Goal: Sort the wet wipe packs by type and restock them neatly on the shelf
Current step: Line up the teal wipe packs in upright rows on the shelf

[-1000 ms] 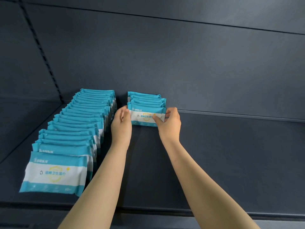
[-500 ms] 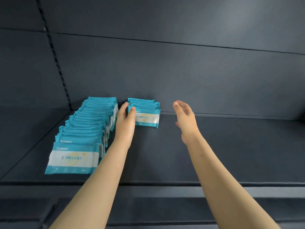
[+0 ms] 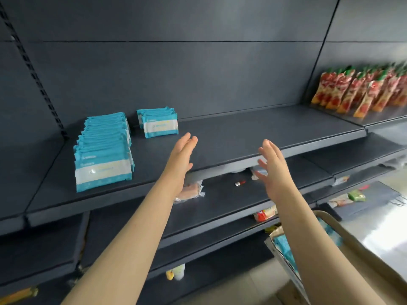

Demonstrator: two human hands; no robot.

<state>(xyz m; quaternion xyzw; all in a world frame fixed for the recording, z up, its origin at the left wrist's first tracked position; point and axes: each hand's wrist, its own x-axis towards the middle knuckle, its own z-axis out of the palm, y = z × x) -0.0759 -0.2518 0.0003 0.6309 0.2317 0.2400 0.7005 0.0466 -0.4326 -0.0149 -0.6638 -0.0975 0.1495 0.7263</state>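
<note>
Single head-worn view, tilted, looking forward and down, near the shelf (image 3: 242, 137)

Soft, even, rather dim light lies on the dark grey metal shelf board (image 3: 242, 133), with deeper shadow beneath it. To its right the row of red and orange plastic pouches (image 3: 356, 91) is smeared by blur. Below and to its right the pale glossy floor (image 3: 385, 243) glares white. Straight lines bow near the edges.

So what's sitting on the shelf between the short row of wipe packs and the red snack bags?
Nothing: in the head view, the shelf is bare dark board from the short row of wipe packs to the red snack bags.
</note>
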